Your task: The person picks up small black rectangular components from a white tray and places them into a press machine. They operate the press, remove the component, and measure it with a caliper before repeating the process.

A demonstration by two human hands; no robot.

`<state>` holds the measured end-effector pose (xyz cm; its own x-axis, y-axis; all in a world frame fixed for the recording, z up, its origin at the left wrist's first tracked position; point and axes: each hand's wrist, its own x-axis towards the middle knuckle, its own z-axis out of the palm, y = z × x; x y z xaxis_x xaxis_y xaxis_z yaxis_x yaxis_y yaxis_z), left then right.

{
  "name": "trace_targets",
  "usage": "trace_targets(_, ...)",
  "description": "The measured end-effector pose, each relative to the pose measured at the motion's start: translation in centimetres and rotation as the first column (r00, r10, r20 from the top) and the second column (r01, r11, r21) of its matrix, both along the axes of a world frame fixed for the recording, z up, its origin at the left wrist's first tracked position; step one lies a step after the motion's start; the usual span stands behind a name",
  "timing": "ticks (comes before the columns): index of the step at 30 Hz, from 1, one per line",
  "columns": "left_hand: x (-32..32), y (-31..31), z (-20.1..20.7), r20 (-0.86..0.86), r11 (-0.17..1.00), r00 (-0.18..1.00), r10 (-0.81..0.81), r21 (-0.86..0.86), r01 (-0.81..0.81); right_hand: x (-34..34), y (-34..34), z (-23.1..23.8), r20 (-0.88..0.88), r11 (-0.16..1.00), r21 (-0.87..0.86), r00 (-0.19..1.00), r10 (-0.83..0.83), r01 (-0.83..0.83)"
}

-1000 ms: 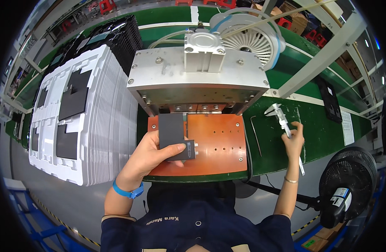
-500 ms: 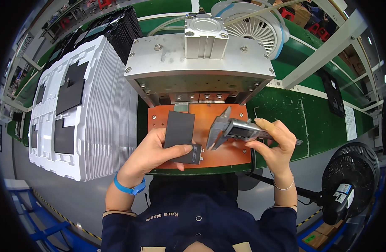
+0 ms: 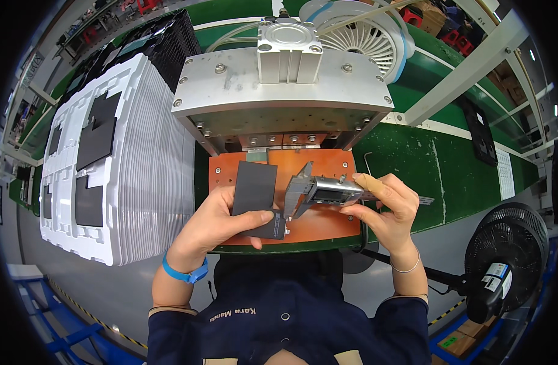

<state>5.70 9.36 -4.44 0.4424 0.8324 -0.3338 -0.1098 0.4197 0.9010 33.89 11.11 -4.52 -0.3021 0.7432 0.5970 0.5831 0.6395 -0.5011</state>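
The left hand pinched the black piece over the orange plate; the right hand, at the plate's right edge, pinched the caliper — probably best kept square.

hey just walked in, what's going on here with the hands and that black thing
A person's left hand holds a flat black L-shaped piece above an orange plate, thumb on top. The right hand holds a digital caliper, its jaws close to the small tabs on the piece's right edge; whether they touch is hard to tell. A metal fixture stands just beyond, and similar black pieces sit on a stack of white trays to the left.
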Motion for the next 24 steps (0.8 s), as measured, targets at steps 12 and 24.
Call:
trace_targets(12,0.0,0.1,-0.1,0.006,1.0,1.0,0.006,0.004,-0.006,0.3,0.3,-0.8,0.007,0.996,0.09,1.0,0.01,-0.011)
trace_targets(24,-0.1,0.0,-0.4,0.036,0.999,0.999,0.035,0.014,-0.036,0.2,-0.6,-0.7,0.017,0.997,0.063,0.999,0.038,-0.039)
